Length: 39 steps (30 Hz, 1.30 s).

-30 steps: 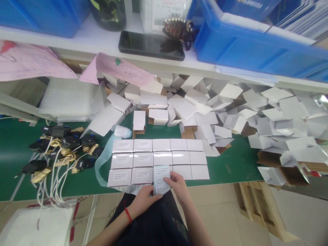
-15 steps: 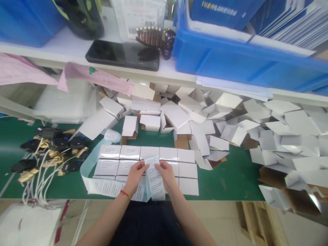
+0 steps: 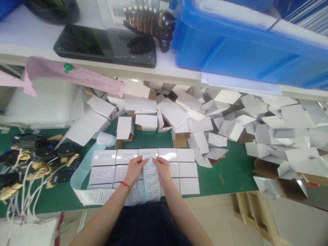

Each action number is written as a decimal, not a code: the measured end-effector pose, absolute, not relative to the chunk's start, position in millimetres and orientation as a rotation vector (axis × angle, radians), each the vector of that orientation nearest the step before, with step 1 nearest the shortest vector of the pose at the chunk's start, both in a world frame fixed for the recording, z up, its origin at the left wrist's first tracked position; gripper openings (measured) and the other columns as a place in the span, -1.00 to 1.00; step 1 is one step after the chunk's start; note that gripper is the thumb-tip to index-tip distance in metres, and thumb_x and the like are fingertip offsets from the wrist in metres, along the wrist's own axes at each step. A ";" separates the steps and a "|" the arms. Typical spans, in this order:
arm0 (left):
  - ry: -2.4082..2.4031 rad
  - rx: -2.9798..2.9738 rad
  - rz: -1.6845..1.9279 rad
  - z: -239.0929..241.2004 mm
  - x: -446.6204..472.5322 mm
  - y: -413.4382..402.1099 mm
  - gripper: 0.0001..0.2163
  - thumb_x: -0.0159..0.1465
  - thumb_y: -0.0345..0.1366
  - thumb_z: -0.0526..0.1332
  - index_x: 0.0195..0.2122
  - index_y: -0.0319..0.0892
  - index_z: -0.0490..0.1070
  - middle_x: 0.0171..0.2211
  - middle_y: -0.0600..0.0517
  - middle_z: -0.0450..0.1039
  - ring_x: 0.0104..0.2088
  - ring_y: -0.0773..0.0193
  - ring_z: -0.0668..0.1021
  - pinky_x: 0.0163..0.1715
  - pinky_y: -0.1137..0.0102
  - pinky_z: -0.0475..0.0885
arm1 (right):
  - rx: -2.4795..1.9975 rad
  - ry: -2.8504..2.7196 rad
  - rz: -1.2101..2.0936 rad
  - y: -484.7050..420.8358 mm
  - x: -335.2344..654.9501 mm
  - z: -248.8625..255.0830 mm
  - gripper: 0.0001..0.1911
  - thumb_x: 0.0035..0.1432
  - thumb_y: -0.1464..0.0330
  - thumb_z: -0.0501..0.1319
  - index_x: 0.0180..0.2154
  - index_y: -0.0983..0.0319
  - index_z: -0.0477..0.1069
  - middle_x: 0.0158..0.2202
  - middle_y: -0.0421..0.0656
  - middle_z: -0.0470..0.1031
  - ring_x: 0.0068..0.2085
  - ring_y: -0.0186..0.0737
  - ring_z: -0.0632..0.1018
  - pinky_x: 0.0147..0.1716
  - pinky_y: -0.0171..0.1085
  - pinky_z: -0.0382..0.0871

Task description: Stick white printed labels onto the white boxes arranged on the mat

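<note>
A strip of printed labels [image 3: 151, 181] on pale blue backing runs between my two hands, its top end over the closed white boxes. My left hand [image 3: 135, 169] pinches the strip's left edge near that end. On the opposite edge my right hand [image 3: 163, 168] pinches it too, thumbs close together. From there the strip loops left along the table to a label roll [image 3: 106, 139]. The white boxes [image 3: 189, 169] lie in rows under and around my hands. Printed labels show on several at the left, such as the box [image 3: 103, 158] in the back row.
Open white cartons [image 3: 174, 112] are heaped behind and to the right on the green table [image 3: 230, 171]. Black devices with white cables [image 3: 43, 153] lie at the left. Above, a shelf holds a phone [image 3: 84, 44], a hair clip [image 3: 146, 22] and a blue bin [image 3: 230, 48].
The head view has shifted, so the shelf looks closer. Both hands have moved slightly up along with the strip's end, toward the back row of boxes, still pinching it.
</note>
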State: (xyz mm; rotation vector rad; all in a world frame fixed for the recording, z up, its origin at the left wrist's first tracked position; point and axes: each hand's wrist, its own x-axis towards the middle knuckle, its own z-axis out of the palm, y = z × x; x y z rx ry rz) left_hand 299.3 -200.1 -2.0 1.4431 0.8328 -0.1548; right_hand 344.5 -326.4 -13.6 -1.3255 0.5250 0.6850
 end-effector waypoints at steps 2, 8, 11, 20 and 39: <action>0.821 1.502 -0.172 -4.1 302.3 -194.2 -0.57 0.02 0.12 0.30 -0.59 -0.21 0.37 -0.60 0.10 0.31 -0.48 0.30 0.34 -0.46 0.43 0.21 | -1.370 0.555 0.652 -323.8 345.2 -19.5 -0.64 -0.29 0.14 0.41 -0.46 0.25 0.48 -0.58 -0.24 0.46 -0.52 -0.22 0.45 -0.47 -0.25 0.34; 0.809 1.674 -0.174 -6.1 309.6 -184.0 -0.57 0.05 0.12 0.22 -0.64 -0.18 0.33 -0.64 0.10 0.26 -0.52 0.29 0.31 -0.48 0.39 0.16 | -1.581 0.553 0.564 -317.3 348.5 -34.3 -0.66 -0.23 0.11 0.38 -0.49 0.24 0.48 -0.55 -0.20 0.47 -0.46 -0.20 0.45 -0.48 -0.28 0.30; 0.829 1.747 -0.114 -5.7 310.4 -183.5 -0.65 0.07 0.04 0.22 -0.56 -0.17 0.37 -0.58 0.07 0.35 -0.48 0.25 0.39 -0.42 0.36 0.24 | -1.681 0.528 0.531 -316.1 350.6 -37.8 -0.66 -0.18 0.09 0.35 -0.51 0.24 0.48 -0.56 -0.19 0.47 -0.46 -0.21 0.43 -0.50 -0.29 0.27; 0.377 2.263 0.271 2.8 296.2 -197.2 -0.82 0.35 -0.32 0.06 -0.12 -0.20 0.41 -0.15 -0.10 0.47 -0.09 0.10 0.49 -0.01 0.14 0.45 | -1.907 0.461 0.498 -310.6 353.9 -22.6 -0.62 -0.07 0.05 0.24 -0.61 0.24 0.41 -0.66 -0.25 0.32 -0.54 -0.29 0.29 -0.53 -0.29 0.15; -0.062 2.455 0.150 -19.2 287.3 -217.3 -0.53 0.33 -0.51 0.00 0.28 -0.26 0.19 0.25 -0.20 0.30 0.28 0.09 0.32 0.26 0.07 0.35 | -2.077 0.359 0.531 -311.0 357.5 -9.6 -0.64 -0.04 0.11 0.08 -0.65 0.22 0.38 -0.69 -0.23 0.28 -0.53 -0.26 0.26 -0.51 -0.27 0.10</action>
